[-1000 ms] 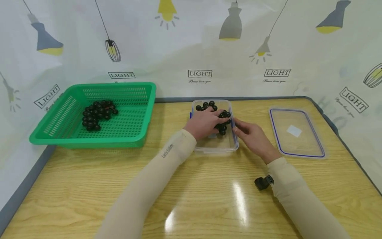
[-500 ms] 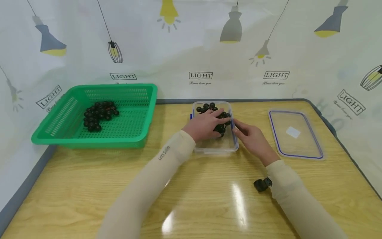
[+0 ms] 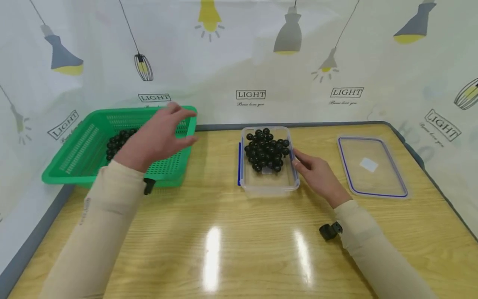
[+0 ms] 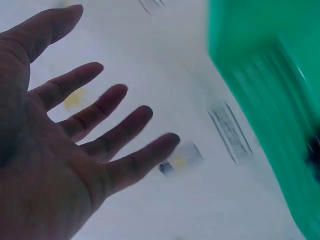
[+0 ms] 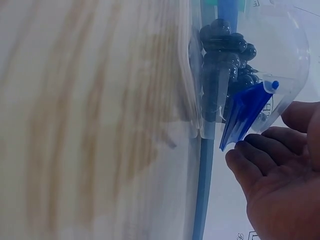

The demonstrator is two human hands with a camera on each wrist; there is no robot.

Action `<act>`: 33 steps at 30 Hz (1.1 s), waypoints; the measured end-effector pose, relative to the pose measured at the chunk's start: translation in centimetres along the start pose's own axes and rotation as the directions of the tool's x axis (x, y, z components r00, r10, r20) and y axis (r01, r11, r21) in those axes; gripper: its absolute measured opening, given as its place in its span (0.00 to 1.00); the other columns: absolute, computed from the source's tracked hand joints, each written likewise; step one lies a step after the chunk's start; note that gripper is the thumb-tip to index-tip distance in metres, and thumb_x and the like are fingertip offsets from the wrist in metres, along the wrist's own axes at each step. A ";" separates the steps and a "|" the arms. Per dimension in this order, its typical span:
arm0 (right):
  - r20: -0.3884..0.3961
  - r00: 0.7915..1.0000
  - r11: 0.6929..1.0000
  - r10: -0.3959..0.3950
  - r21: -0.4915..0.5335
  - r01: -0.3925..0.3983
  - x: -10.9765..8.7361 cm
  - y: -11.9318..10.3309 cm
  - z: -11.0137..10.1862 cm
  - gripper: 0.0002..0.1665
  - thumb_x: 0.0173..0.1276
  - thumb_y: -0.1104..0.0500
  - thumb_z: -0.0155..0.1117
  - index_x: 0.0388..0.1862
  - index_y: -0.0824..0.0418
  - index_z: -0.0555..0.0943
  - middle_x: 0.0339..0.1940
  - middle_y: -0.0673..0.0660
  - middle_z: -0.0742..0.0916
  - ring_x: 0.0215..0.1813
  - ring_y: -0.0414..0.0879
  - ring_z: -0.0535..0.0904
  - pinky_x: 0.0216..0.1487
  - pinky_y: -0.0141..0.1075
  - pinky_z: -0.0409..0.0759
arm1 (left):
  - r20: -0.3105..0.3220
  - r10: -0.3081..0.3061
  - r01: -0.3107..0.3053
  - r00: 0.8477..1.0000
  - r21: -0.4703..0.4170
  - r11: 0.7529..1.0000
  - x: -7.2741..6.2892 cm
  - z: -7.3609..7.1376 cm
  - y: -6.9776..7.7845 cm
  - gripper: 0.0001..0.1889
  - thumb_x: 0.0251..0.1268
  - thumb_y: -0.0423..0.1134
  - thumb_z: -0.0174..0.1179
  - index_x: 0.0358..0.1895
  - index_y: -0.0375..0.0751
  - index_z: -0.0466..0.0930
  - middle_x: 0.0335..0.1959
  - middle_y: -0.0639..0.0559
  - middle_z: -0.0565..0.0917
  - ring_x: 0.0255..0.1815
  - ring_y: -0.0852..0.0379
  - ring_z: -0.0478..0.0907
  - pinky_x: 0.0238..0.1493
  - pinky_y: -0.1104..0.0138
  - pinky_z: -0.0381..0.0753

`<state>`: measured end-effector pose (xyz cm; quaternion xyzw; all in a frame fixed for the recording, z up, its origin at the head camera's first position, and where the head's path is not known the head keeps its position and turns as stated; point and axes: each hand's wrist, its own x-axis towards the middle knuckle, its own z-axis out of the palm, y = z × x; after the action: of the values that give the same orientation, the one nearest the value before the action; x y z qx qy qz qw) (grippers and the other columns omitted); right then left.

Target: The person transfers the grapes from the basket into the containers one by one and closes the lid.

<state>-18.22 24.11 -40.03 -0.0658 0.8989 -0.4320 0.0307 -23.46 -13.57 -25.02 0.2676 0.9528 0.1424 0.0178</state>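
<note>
My left hand [image 3: 157,135] is over the green basket [image 3: 71,179], fingers spread and holding nothing; the left wrist view shows its bare palm [image 4: 45,175]. A bunch of dark grapes [image 3: 116,143] lies in that basket, partly hidden behind the hand. Another pile of dark grapes [image 3: 265,149] fills much of the clear plastic container [image 3: 257,182] in the middle. At the container's right side, my right hand [image 3: 317,176] touches the outer wall. From the right wrist, its loosely bent fingers [image 5: 245,162] show right at a hanging blue latch [image 5: 247,112], with the thumb by the rim.
The container's clear lid [image 3: 377,178], with a blue seal and a white label, lies flat on the wooden table [image 3: 254,241] to the right. A second blue latch [image 3: 240,166] hangs on the container's left side. Behind stands a lamp-patterned backdrop [image 3: 239,58].
My left hand has let go of the grapes in the container and moved left to the basket, its fingers spreading. The right hand has stayed at the container's side.
</note>
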 end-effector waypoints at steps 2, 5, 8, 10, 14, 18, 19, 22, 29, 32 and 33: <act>-0.007 1.000 1.000 -0.002 -0.014 0.002 0.0 0.1 -0.3 0.32 0.81 0.48 0.46 0.78 0.58 0.58 0.73 0.62 0.68 0.68 0.61 0.68 0.66 0.53 0.66 | 0.033 -0.082 0.083 0.996 -0.004 0.997 -0.8 -1.4 -3.0 0.35 0.69 0.48 0.62 0.73 0.38 0.61 0.67 0.33 0.59 0.63 0.34 0.61 0.59 0.40 0.67; -0.016 1.000 1.000 0.004 -0.010 -0.004 -0.2 0.3 -0.5 0.32 0.81 0.48 0.46 0.77 0.59 0.58 0.73 0.62 0.68 0.68 0.61 0.68 0.66 0.53 0.66 | 0.101 -0.223 0.223 0.970 0.010 0.975 -1.4 -2.0 -8.2 0.42 0.68 0.54 0.60 0.77 0.37 0.52 0.72 0.26 0.49 0.66 0.24 0.54 0.58 0.33 0.62; -0.009 1.000 0.999 0.018 0.028 -0.017 -0.3 0.4 -0.3 0.32 0.81 0.49 0.47 0.78 0.58 0.58 0.74 0.62 0.67 0.69 0.60 0.67 0.66 0.52 0.66 | 0.159 -0.332 0.333 0.930 0.020 0.943 -2.5 -1.5 -13.1 0.48 0.67 0.57 0.60 0.78 0.36 0.45 0.71 0.19 0.41 0.64 0.16 0.49 0.55 0.28 0.58; 0.003 1.000 0.999 0.021 0.049 -0.021 -0.3 0.5 -0.1 0.32 0.80 0.49 0.48 0.78 0.58 0.58 0.74 0.61 0.67 0.69 0.59 0.67 0.66 0.52 0.67 | 0.192 -0.378 0.382 0.906 0.017 0.924 -3.5 -1.0 -15.4 0.50 0.66 0.59 0.60 0.78 0.35 0.41 0.70 0.16 0.39 0.63 0.14 0.47 0.54 0.27 0.58; 0.017 1.000 0.999 0.010 0.052 -0.011 -0.2 0.4 0.2 0.33 0.80 0.48 0.48 0.78 0.57 0.58 0.74 0.60 0.66 0.69 0.59 0.67 0.65 0.53 0.68 | 0.233 -0.423 0.438 0.876 -0.012 0.899 -5.2 0.1 -18.5 0.53 0.66 0.56 0.62 0.77 0.33 0.34 0.67 0.13 0.34 0.64 0.12 0.41 0.53 0.26 0.57; 0.007 1.000 0.999 0.007 0.043 -0.007 -0.2 0.2 0.1 0.33 0.80 0.48 0.47 0.78 0.57 0.58 0.75 0.60 0.66 0.69 0.59 0.68 0.64 0.54 0.69 | 0.237 -0.451 0.473 0.861 -0.044 0.880 -5.6 1.3 -20.2 0.56 0.64 0.54 0.63 0.77 0.34 0.29 0.68 0.14 0.29 0.65 0.12 0.35 0.54 0.26 0.55; 0.006 1.000 0.999 0.006 0.048 -0.006 -0.2 0.1 0.1 0.33 0.80 0.48 0.48 0.78 0.57 0.58 0.75 0.60 0.66 0.69 0.59 0.68 0.64 0.54 0.69 | 0.239 -0.455 0.479 0.858 -0.049 0.877 -5.6 1.6 -20.6 0.56 0.63 0.53 0.63 0.77 0.35 0.29 0.68 0.14 0.28 0.65 0.12 0.33 0.54 0.25 0.54; 0.014 1.000 0.998 -0.001 0.068 0.000 0.0 0.1 0.1 0.33 0.80 0.48 0.48 0.78 0.57 0.58 0.75 0.60 0.66 0.69 0.58 0.68 0.65 0.53 0.68 | 0.264 -0.470 0.499 0.842 -0.051 0.865 -5.5 2.4 -21.3 0.58 0.62 0.55 0.64 0.77 0.34 0.29 0.68 0.16 0.25 0.65 0.12 0.31 0.54 0.25 0.54; 0.015 1.000 0.997 -0.002 0.079 0.001 -0.1 0.1 0.2 0.32 0.81 0.49 0.48 0.78 0.58 0.58 0.75 0.60 0.66 0.70 0.58 0.67 0.65 0.52 0.68 | 0.258 -0.443 0.468 0.859 -0.041 0.883 -4.9 3.4 -21.8 0.56 0.62 0.52 0.65 0.75 0.28 0.32 0.68 0.14 0.32 0.65 0.14 0.37 0.54 0.27 0.57; 0.013 1.000 0.997 0.002 0.083 -0.003 -0.1 0.3 0.1 0.32 0.81 0.50 0.48 0.78 0.58 0.58 0.75 0.60 0.66 0.69 0.58 0.67 0.65 0.52 0.68 | 0.259 -0.435 0.458 0.862 -0.032 0.888 -4.6 3.6 -21.7 0.56 0.64 0.48 0.65 0.76 0.29 0.29 0.67 0.13 0.35 0.65 0.14 0.39 0.55 0.28 0.57; 0.014 1.000 0.996 0.000 0.086 -0.001 -0.1 0.3 0.1 0.32 0.81 0.50 0.48 0.78 0.59 0.58 0.75 0.60 0.66 0.69 0.58 0.68 0.65 0.52 0.68 | 0.263 -0.438 0.461 0.859 -0.028 0.887 -4.5 3.7 -21.7 0.56 0.64 0.47 0.64 0.75 0.29 0.28 0.67 0.13 0.34 0.65 0.15 0.38 0.56 0.28 0.57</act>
<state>-18.10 24.26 -40.29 -0.0673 0.8794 -0.4697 0.0397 -30.18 -32.60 -34.81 0.0525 0.9715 0.1424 0.1822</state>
